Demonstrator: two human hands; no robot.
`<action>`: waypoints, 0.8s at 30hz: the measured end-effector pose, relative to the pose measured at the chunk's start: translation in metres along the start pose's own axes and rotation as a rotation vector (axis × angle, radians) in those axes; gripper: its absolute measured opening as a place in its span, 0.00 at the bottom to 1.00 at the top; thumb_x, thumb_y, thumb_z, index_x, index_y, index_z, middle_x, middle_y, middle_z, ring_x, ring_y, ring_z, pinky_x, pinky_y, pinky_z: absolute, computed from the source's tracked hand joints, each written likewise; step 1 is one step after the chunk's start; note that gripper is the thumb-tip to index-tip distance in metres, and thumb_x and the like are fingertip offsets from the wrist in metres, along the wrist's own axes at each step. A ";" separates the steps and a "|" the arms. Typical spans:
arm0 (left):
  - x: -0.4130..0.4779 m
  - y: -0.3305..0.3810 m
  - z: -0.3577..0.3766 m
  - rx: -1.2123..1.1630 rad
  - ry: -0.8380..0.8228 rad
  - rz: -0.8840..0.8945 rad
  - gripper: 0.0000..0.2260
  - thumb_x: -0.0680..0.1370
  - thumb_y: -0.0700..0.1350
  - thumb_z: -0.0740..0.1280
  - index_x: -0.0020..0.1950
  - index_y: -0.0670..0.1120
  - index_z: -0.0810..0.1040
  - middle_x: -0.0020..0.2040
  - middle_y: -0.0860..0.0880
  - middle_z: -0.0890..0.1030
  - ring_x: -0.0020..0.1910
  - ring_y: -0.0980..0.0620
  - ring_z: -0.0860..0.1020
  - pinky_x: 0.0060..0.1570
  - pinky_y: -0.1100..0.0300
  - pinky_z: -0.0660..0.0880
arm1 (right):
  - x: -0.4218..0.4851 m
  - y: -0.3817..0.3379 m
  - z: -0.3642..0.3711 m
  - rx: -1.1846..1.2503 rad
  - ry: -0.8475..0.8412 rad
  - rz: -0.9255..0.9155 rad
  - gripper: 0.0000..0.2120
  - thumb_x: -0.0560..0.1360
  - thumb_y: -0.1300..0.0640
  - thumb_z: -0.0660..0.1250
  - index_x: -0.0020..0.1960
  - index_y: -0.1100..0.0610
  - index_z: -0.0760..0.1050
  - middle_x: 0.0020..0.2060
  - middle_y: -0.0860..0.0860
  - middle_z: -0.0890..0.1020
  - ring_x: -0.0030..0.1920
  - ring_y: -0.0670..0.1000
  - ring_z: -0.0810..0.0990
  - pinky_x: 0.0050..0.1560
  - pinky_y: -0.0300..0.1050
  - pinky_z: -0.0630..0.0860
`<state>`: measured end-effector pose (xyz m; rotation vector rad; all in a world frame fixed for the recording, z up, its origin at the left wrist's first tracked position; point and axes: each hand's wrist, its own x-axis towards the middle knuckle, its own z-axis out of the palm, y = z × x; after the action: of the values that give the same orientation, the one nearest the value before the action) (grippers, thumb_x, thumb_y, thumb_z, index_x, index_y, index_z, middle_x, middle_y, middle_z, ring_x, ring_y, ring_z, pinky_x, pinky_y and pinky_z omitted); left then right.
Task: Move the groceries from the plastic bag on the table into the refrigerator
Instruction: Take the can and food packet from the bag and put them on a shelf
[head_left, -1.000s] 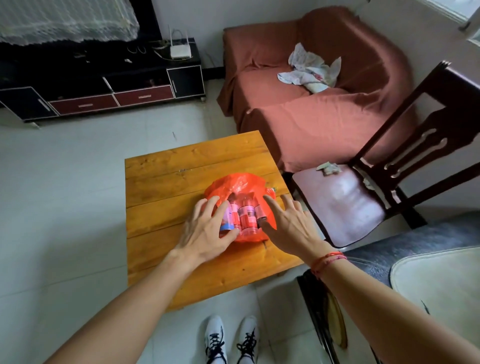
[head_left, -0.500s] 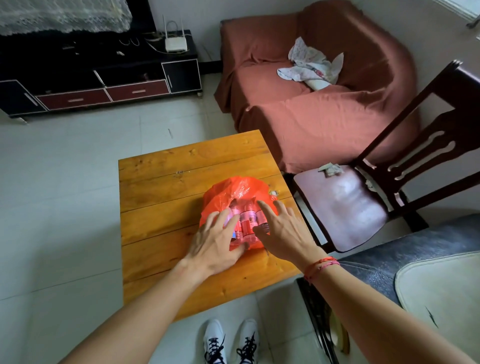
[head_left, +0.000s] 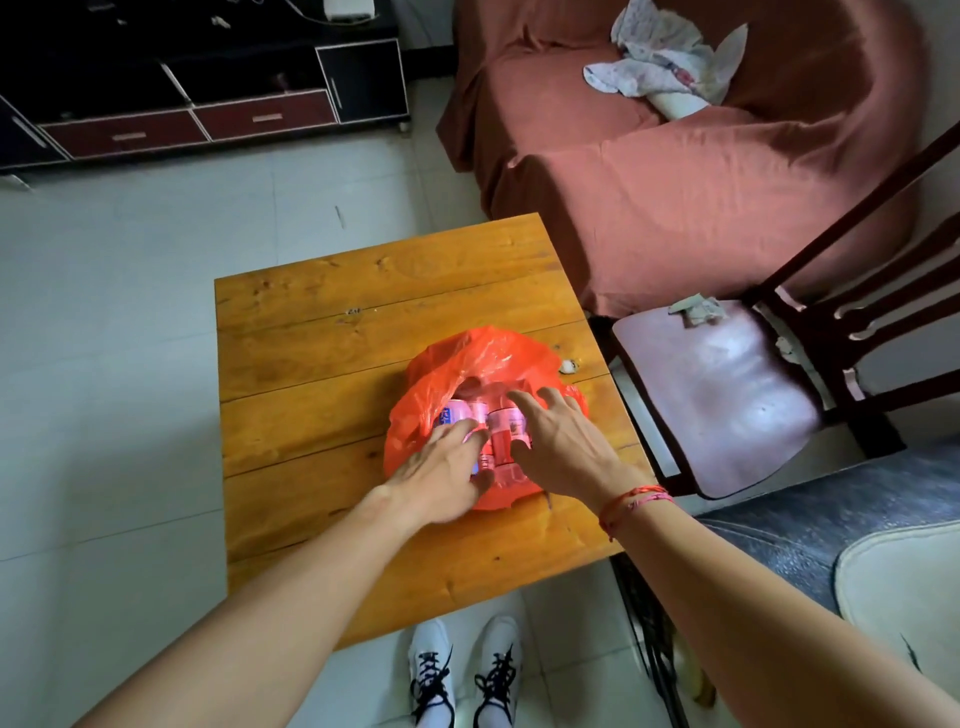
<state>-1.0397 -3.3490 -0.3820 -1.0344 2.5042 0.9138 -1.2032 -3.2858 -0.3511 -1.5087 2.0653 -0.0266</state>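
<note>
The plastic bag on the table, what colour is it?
The bag is orange-red; head view.

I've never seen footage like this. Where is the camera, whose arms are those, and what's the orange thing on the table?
There is no machine here: a person wears a wide-angle camera on the head, so this one picture looks down along their own arms. The left hand and right hand both lie on small pink-labelled bottles inside an open orange plastic bag on a wooden table. Neither hand plainly grips anything; the left one is blurred. Beside the table stand a dark chair and a covered sofa; the person's white shoes show below. No refrigerator is in view.
</note>
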 end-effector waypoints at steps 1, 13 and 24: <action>0.008 -0.005 0.001 -0.007 -0.022 -0.006 0.26 0.79 0.47 0.63 0.76 0.44 0.63 0.77 0.45 0.61 0.75 0.43 0.59 0.72 0.47 0.61 | 0.007 0.003 0.004 0.004 -0.008 0.009 0.33 0.77 0.56 0.63 0.80 0.51 0.56 0.70 0.61 0.68 0.66 0.65 0.70 0.59 0.55 0.74; 0.067 -0.055 -0.027 -0.099 0.113 -0.289 0.30 0.81 0.53 0.62 0.80 0.47 0.54 0.81 0.44 0.48 0.79 0.40 0.49 0.77 0.42 0.51 | 0.057 0.028 0.020 0.043 -0.062 0.045 0.33 0.77 0.57 0.64 0.78 0.55 0.55 0.71 0.66 0.66 0.56 0.67 0.79 0.51 0.57 0.80; 0.067 -0.042 -0.039 -0.048 0.231 -0.268 0.23 0.80 0.50 0.63 0.74 0.42 0.66 0.70 0.42 0.68 0.69 0.41 0.66 0.66 0.45 0.68 | 0.069 0.031 0.005 0.041 -0.057 0.119 0.35 0.78 0.52 0.65 0.80 0.56 0.54 0.69 0.65 0.67 0.66 0.70 0.70 0.62 0.61 0.71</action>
<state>-1.0573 -3.4332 -0.4024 -1.5260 2.4458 0.8179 -1.2415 -3.3340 -0.3957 -1.3444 2.0929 0.0189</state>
